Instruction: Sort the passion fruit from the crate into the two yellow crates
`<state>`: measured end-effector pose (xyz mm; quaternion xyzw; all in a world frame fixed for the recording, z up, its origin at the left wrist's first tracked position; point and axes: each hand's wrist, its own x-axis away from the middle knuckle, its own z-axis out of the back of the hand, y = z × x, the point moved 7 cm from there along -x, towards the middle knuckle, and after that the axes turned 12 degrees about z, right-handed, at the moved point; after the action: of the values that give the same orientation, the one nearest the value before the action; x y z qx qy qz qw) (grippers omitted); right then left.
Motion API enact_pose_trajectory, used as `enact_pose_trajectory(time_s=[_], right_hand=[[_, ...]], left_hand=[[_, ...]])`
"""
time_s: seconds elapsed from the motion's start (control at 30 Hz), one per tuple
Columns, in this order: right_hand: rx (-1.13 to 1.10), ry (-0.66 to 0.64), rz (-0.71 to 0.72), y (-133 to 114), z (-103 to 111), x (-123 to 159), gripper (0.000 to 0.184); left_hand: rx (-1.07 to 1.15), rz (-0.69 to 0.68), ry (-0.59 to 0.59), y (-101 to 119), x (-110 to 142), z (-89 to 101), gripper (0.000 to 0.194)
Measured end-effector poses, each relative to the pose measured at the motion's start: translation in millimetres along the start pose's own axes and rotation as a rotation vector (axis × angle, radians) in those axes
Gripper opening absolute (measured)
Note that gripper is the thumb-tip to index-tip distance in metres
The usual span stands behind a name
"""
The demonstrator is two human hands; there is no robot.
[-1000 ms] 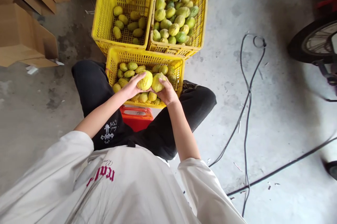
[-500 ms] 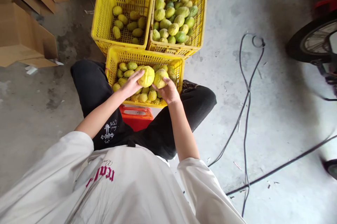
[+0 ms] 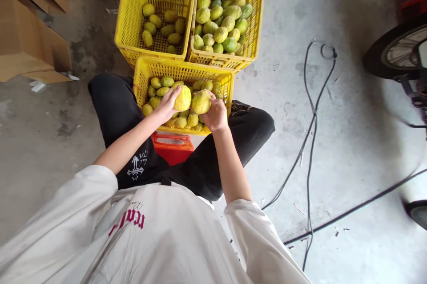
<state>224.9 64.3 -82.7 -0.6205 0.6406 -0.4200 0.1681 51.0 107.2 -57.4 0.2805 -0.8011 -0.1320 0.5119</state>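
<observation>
My left hand (image 3: pixel 167 105) is closed around a yellow, melon-like fruit (image 3: pixel 183 98), its thumb along the upper left side. A second yellow fruit (image 3: pixel 201 102), with faint greenish marks, is gripped by my right hand (image 3: pixel 215 112), whose fingers curl behind it. The two fruits are held side by side, a narrow gap between them. Both are above the near yellow crate (image 3: pixel 184 66), which stands between my knees and holds several smaller yellow-green fruits (image 3: pixel 192 119). My palms are partly hidden by the fruits.
Behind stand a left yellow crate (image 3: pixel 133 12) with some fruits at its bottom and a right yellow crate (image 3: pixel 255 21) piled higher. A red plastic stool (image 3: pixel 172 154) is below me. Cardboard boxes (image 3: pixel 30 39) lie left; black cable (image 3: pixel 312 141) and a wheel (image 3: pixel 383 48) are right.
Both hands have turned the fruits a little in their grip. The right fruit shows a different side, with my right fingers now curled behind it. Crates and their contents look unchanged.
</observation>
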Motion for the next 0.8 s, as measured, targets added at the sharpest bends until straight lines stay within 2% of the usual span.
enact_pose_trajectory(time_s=[0.13,0.27,0.3,0.4,0.5,0.63,0.8], right_hand=[[0.034,0.052,-0.027,-4.0,1.1,0.0,0.035],[0.102,0.077,-0.04,-4.5,-0.4,4.4,0.032],[0.114,0.065,-0.037,-3.6,-1.0,5.3,0.032],[0.133,0.038,-0.063,1.7,-1.3,8.3,0.039],[0.114,0.042,-0.097,3.7,-1.7,12.1,0.047],[0.069,0.027,-0.08,-2.1,-7.0,15.9,0.054],[0.082,0.08,-0.05,3.5,-2.4,15.2,0.052]], left_hand=[[0.05,0.032,-0.02,4.1,-5.8,3.5,0.02],[0.034,-0.056,-0.057,15.4,-2.5,5.1,0.01],[0.021,-0.075,-0.059,17.8,-0.9,5.8,0.013],[-0.027,-0.084,-0.091,20.1,2.9,5.9,0.042],[-0.082,-0.049,-0.14,16.1,4.8,4.2,0.048],[-0.113,-0.005,-0.137,7.5,4.1,2.8,0.045],[-0.124,0.018,-0.041,4.8,3.6,0.0,0.017]])
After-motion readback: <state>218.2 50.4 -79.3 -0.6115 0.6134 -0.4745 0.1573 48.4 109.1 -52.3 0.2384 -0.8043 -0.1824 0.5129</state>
